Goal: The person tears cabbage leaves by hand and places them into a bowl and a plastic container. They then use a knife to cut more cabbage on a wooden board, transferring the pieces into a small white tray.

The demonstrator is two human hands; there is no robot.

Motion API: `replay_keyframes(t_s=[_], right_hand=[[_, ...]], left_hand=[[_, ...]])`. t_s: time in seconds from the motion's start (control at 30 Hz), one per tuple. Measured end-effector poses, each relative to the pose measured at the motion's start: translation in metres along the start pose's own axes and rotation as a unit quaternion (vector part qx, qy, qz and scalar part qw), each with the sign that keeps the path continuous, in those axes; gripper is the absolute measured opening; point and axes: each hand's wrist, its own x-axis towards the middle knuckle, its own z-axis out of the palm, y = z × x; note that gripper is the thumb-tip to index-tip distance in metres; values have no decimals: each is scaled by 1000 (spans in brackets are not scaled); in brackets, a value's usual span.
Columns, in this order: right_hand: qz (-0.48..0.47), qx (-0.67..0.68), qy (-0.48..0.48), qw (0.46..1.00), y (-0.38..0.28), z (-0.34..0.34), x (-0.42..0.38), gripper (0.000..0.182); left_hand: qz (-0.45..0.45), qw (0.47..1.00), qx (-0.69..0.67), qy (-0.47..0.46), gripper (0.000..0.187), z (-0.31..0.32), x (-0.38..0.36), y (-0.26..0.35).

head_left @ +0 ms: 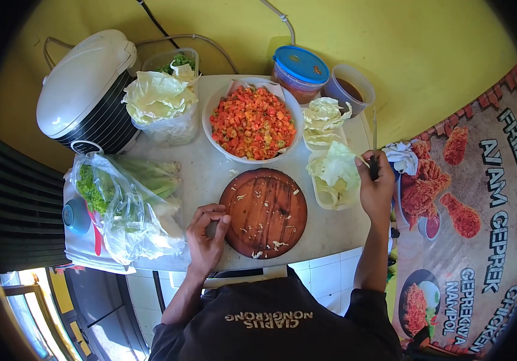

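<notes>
My left hand [206,236] is beside the left edge of a round wooden board [264,210], its fingers curled toward the thumb; what it may hold is hidden. Pale shreds are scattered over the board. On the right, my right hand [377,186] is closed on the dark handle of a knife [375,135], whose blade points up and away from me. Just left of that hand, a cabbage leaf [335,163] lies on a clear tray [338,197]. More cabbage leaves [324,120] are in a container behind it.
A white bowl [208,139] of chopped red pieces stands behind the board. On the left are a rice cooker [84,87], a container of cabbage [159,99] and bagged greens [132,204]. A blue-lidded tub [301,64] and a cup of brown liquid [354,108] stand at the back right.
</notes>
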Motion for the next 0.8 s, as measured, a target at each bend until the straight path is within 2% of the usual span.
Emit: replay_keyframes(t_s=[0.1, 0.17, 0.2, 0.27, 0.3, 0.37, 0.4, 0.47, 0.5, 0.53, 0.6, 0.63, 0.7, 0.73, 0.8], right_hand=[[17, 31, -19, 999, -36, -2, -3, 14], [28, 53, -33, 998, -54, 0, -6, 13], [53, 80, -71, 993, -61, 2, -10, 12], [75, 109, -118, 984, -68, 11, -13, 12], [102, 133, -156, 973, -67, 17, -15, 12], [133, 156, -200, 958, -69, 27, -23, 12], [159, 182, -227, 943, -72, 34, -26, 12], [211, 235, -280, 907, -74, 44, -29, 15], [198, 232, -288, 908, -69, 49, -30, 15], [197, 235, -291, 906, -62, 55, -31, 15], [172, 214, -289, 917, -49, 61, -34, 16], [172, 215, -291, 916, -49, 62, -34, 16], [123, 250, -312, 908, -48, 62, -34, 19], [124, 250, -314, 907, -43, 62, -35, 19], [51, 249, -310, 916, -27, 66, -38, 24]], left_hand=[[22, 999, 9, -45, 18, -3, 4, 17], [26, 995, 4, -98, 40, -3, 8, 33], [25, 995, 5, -93, 40, 0, 11, 36], [95, 986, -14, -137, 63, 7, 16, 41], [90, 987, -12, -131, 63, 10, 18, 47], [-53, 967, -168, -186, 68, 15, 20, 60], [-54, 968, -167, -181, 68, 15, 21, 58], [-155, 958, -118, -212, 63, 14, 22, 53], [-178, 954, -116, -211, 51, 10, 23, 60], [-179, 955, -114, -207, 51, 9, 22, 56], [-64, 978, -48, -192, 47, 7, 20, 40], [-66, 979, -46, -189, 47, 6, 20, 36], [102, 987, -15, -120, 57, 3, 20, 29], [99, 988, -14, -118, 57, -1, 19, 28], [247, 948, 158, -125, 67, -9, 18, 27]])
